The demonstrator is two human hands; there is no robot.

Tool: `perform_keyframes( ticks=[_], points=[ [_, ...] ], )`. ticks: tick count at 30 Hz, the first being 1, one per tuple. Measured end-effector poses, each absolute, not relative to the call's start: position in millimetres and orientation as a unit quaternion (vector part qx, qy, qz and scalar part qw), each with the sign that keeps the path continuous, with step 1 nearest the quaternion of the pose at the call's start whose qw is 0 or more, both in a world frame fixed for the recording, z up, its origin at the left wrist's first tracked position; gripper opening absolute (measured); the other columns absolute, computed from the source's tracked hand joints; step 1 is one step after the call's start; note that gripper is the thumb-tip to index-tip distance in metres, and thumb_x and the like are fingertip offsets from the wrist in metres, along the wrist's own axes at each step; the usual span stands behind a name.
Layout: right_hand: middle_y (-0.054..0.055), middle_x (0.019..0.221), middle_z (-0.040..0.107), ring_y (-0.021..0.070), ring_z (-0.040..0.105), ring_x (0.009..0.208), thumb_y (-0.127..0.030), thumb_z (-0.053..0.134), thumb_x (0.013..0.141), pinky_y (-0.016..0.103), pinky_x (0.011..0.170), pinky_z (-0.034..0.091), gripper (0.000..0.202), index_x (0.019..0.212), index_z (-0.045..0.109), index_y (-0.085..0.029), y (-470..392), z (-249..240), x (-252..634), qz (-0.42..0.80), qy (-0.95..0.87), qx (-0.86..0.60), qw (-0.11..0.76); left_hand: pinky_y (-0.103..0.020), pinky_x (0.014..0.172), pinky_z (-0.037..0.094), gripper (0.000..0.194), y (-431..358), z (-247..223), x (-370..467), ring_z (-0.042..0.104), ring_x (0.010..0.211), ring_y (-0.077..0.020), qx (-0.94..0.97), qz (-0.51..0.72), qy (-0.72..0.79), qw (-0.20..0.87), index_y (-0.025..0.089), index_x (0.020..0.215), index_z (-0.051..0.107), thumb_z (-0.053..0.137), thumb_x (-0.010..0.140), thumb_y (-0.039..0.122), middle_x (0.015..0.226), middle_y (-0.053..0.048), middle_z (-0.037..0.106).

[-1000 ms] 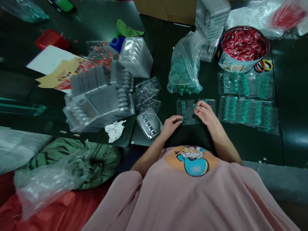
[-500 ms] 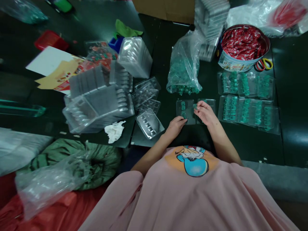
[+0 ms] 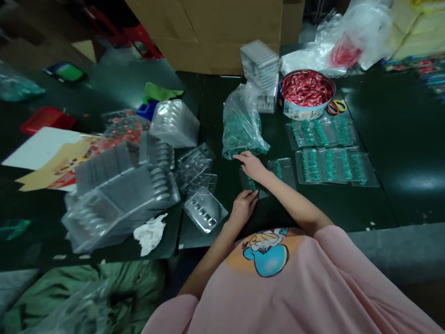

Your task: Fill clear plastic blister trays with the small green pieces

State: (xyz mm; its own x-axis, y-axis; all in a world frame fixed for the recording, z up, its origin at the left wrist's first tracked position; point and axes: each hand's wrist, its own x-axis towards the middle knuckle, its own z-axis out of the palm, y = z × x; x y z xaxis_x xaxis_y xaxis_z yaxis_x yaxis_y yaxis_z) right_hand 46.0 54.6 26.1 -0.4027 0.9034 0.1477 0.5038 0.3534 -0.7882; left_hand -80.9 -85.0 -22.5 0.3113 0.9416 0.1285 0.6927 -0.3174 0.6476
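Observation:
My left hand (image 3: 244,205) rests at the lower left edge of a clear tray (image 3: 264,191), its fingers closed on that edge near a row of green pieces (image 3: 251,183). Reaching across the tray, my right hand (image 3: 251,164) has its fingertips at the mouth of a clear bag (image 3: 241,125) of green pieces; whether they hold a piece is too small to tell. Another clear tray (image 3: 285,170), with green pieces in it, lies just right of my right forearm. Filled trays (image 3: 330,166) sit farther right in two rows.
Stacked clear trays (image 3: 121,185) and a loose tray (image 3: 205,209) lie at the left, near crumpled white tissue (image 3: 150,234). A round tin (image 3: 308,111) of red packets and scissors (image 3: 337,107) stand at the back right. A cardboard box (image 3: 222,37) is behind.
The view has tilted up and turned. My right hand has moved from above the trays to the bag's mouth. My left hand has stayed at the tray's edge.

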Motion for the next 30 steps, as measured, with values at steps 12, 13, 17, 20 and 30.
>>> perform_keyframes(
  ticks=[12, 13, 17, 20, 30],
  points=[
    [0.017, 0.107, 0.065, 0.0276, 0.060, 0.101, -0.016, 0.051, 0.089, 0.037, 0.088, 0.046, 0.032, 0.119, 0.063, -0.015, -9.7, 10.7, 201.1, 0.166, -0.691, -0.691, 0.132, -0.036, 0.082, 0.048, 0.032, -45.1, -11.4, -86.2, 0.061, 0.090, -0.0249, 0.693, 0.222, 0.666, 0.166, 0.018, 0.111, 0.064, 0.055, 0.081, 0.013, 0.097, -0.011, 0.063],
    [0.017, 0.105, 0.066, 0.0274, 0.060, 0.101, -0.015, 0.051, 0.089, 0.037, 0.087, 0.045, 0.031, 0.117, 0.064, -0.016, -7.8, 9.4, 196.6, 0.155, -0.693, -0.695, 0.110, -0.035, 0.081, 0.048, 0.034, -41.2, -11.6, -84.1, 0.061, 0.089, -0.0249, 0.693, 0.211, 0.670, 0.163, 0.018, 0.111, 0.063, 0.055, 0.079, 0.011, 0.095, -0.011, 0.063],
    [0.017, 0.098, 0.067, 0.0249, 0.062, 0.093, -0.007, 0.041, 0.090, 0.034, 0.080, 0.045, 0.034, 0.113, 0.063, -0.018, 1.0, 4.8, 172.8, 0.110, -0.680, -0.721, 0.071, -0.031, 0.076, 0.046, 0.039, -36.7, -7.3, -83.7, 0.061, 0.082, -0.0219, 0.674, 0.216, 0.683, 0.177, 0.020, 0.109, 0.065, 0.052, 0.075, 0.007, 0.082, -0.006, 0.062],
    [0.016, 0.094, 0.067, 0.0236, 0.064, 0.086, -0.006, 0.039, 0.089, 0.033, 0.076, 0.046, 0.035, 0.115, 0.061, -0.018, 3.0, 3.1, 166.8, 0.115, -0.663, -0.735, 0.083, -0.028, 0.071, 0.045, 0.042, -40.0, -5.2, -95.1, 0.059, 0.072, -0.0170, 0.599, 0.311, 0.691, 0.259, 0.021, 0.109, 0.066, 0.057, 0.070, 0.011, 0.074, -0.001, 0.058],
    [0.007, 0.094, 0.066, 0.0171, 0.065, 0.080, -0.008, 0.044, 0.079, 0.032, 0.083, 0.051, 0.053, 0.132, 0.052, -0.014, -5.1, -18.8, 167.2, 0.354, -0.606, -0.648, 0.298, -0.021, 0.061, 0.044, 0.068, -55.9, 12.3, -108.4, 0.055, 0.062, -0.0067, 0.246, 0.549, 0.607, 0.519, 0.019, 0.125, 0.060, 0.067, 0.058, 0.024, 0.092, -0.001, 0.064]
  ],
)
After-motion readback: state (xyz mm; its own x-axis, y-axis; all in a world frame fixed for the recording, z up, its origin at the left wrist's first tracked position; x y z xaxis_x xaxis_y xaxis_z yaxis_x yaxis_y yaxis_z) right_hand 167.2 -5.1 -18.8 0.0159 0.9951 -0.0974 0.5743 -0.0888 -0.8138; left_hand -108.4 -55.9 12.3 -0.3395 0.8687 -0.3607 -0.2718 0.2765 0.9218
